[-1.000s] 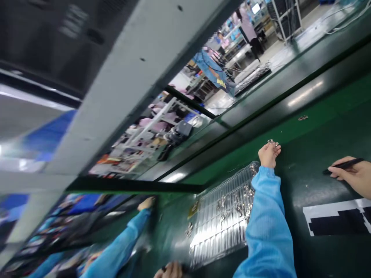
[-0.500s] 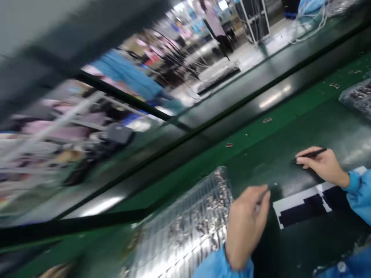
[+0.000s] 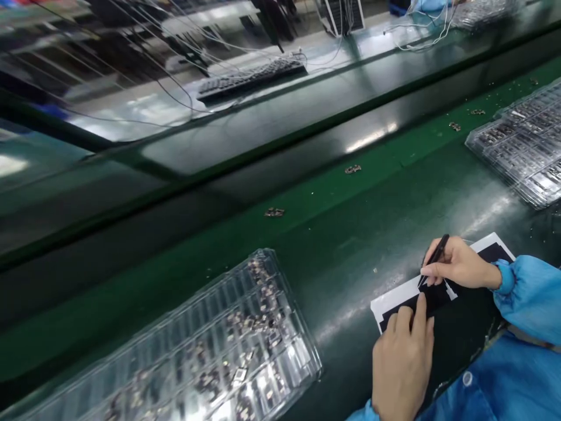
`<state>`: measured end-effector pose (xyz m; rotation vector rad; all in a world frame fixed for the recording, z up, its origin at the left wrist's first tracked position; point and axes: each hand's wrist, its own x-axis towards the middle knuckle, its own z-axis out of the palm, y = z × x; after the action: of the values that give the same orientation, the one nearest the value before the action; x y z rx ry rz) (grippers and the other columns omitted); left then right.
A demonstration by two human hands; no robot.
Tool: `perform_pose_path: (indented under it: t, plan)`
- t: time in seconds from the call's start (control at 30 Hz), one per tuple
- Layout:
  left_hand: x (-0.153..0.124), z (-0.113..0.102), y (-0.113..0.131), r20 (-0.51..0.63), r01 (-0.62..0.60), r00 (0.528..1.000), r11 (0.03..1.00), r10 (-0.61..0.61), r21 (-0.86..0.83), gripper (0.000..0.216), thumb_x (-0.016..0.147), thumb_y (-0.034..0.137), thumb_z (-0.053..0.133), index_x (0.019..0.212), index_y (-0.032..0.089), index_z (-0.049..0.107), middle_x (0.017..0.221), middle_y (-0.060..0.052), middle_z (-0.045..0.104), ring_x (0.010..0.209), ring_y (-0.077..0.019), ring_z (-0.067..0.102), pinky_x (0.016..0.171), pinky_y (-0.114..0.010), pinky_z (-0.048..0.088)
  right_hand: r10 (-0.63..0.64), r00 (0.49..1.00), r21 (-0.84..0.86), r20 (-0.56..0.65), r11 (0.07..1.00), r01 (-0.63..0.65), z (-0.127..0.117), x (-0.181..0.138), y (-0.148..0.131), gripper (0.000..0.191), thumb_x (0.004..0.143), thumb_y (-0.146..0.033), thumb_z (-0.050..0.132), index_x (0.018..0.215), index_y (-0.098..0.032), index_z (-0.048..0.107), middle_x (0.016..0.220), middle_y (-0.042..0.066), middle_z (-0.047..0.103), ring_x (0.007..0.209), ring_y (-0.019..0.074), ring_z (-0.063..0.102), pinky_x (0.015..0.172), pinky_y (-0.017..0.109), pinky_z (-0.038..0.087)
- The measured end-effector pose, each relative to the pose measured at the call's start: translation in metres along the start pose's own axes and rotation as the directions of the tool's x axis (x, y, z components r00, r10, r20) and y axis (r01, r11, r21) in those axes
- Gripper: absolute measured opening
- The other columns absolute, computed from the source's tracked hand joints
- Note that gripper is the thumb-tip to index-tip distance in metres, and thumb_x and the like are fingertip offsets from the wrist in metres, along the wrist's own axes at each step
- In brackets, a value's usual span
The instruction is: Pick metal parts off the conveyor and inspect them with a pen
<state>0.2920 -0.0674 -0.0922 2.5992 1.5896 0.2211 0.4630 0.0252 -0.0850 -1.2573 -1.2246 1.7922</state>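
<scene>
The right hand (image 3: 464, 266) is holding a thin black tool (image 3: 439, 248), with thumb and fingers clamped around it, and the tip is pointing down at a black and white sheet (image 3: 394, 296). The sheet is lying on the dark green table (image 3: 350, 245), right under both hands. The left hand (image 3: 403, 356) is resting on the sheet, palm down, with its fingers a little apart; I cannot tell if anything is hiding under the palm. For good work here, I think the left hand should be pressing softly so the sheet is not sliding, and its fingertips should be leaving room for the tool's tip. The right hand should be pushing lightly, because a hard poke could be bending or scratching the sheet. A clear tray (image 3: 302, 327) is sitting to the left of the left hand, not touching it, and it is holding lots of tiny shiny bits (image 3: 239, 376), which are lying in messy heaps across its long thin slots. Another clear tray (image 3: 499, 166) is sitting past the right hand, and it is holding little shiny bits in rows, too small for me to name. Small clumps (image 3: 353, 169) are lying along the bright green strip (image 3: 315, 206), well apart from each other.
</scene>
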Motion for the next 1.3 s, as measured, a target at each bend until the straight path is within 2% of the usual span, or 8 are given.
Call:
perform_pose_path:
  t: [0.13,0.4,0.6,0.8,1.07,1.3]
  plan:
    - [0.0046,0.0029,-0.0002,0.052,0.014,0.999,0.999,-0.016,0.048,0.031,0.087,0.026,0.046,0.116,0.018,0.054,0.075,-0.002,0.055,0.065,-0.0159,0.057,0.046,-0.024,0.042,0.015,1.0,-0.041,0.001,0.999,-0.015,-0.002,0.0033,0.0049,0.034,0.062,-0.038,0.075,0.072,-0.013,0.054,0.052,0.0,0.061,0.049,0.0118,0.06,0.047,0.023,0.05]
    - [0.0035,0.0002,-0.0026,0.063,0.013,0.998,0.999,-0.015,0.038,0.031,0.089,0.026,0.043,0.117,0.019,0.053,0.075,-0.001,0.054,0.064,-0.0146,0.056,0.047,-0.024,0.042,-0.002,1.0,-0.111,0.03,0.994,0.005,-0.0014,0.0021,0.0044,0.027,0.067,-0.034,0.071,0.072,-0.014,0.054,0.055,0.0,0.059,0.054,0.0135,0.06,0.051,0.025,0.049]
    - [0.0042,0.0008,-0.003,0.063,0.006,0.998,0.999,-0.009,0.051,0.034,0.088,0.027,0.043,0.121,0.019,0.05,0.075,-0.001,0.054,0.064,-0.0147,0.056,0.047,-0.024,0.042,0.006,0.999,-0.106,0.04,0.994,-0.002,-0.0021,0.0028,0.0042,0.03,0.063,-0.035,0.074,0.071,-0.015,0.054,0.054,-0.001,0.059,0.054,0.0142,0.061,0.051,0.025,0.05]
    - [0.003,0.0004,-0.0045,0.062,-0.009,0.998,0.999,0.006,0.051,0.034,0.088,0.028,0.042,0.121,0.019,0.051,0.075,-0.002,0.054,0.062,-0.0148,0.056,0.046,-0.024,0.042,-0.004,1.0,-0.151,0.029,0.988,0.009,-0.0019,0.0023,0.0036,0.025,0.064,-0.032,0.072,0.07,-0.016,0.054,0.055,-0.001,0.059,0.055,0.0146,0.061,0.053,0.027,0.051]
    - [0.0022,0.0016,-0.0042,0.057,0.006,0.998,0.999,-0.008,0.047,0.033,0.088,0.029,0.043,0.119,0.02,0.052,0.074,-0.002,0.054,0.059,-0.0144,0.055,0.044,-0.024,0.04,0.014,0.999,-0.142,0.034,0.99,-0.009,-0.0028,0.0024,0.0027,0.023,0.064,-0.028,0.072,0.07,-0.015,0.054,0.055,0.0,0.06,0.055,0.0152,0.062,0.052,0.026,0.051]
    - [0.0036,0.0006,-0.0052,0.057,0.01,0.998,1.0,-0.011,0.026,0.035,0.088,0.028,0.044,0.121,0.02,0.051,0.075,-0.002,0.054,0.06,-0.0146,0.056,0.044,-0.023,0.041,0.034,0.999,-0.095,0.04,0.995,-0.03,-0.003,0.0037,0.0018,0.03,0.06,-0.033,0.076,0.069,-0.015,0.054,0.053,-0.001,0.06,0.054,0.0148,0.062,0.052,0.026,0.051]
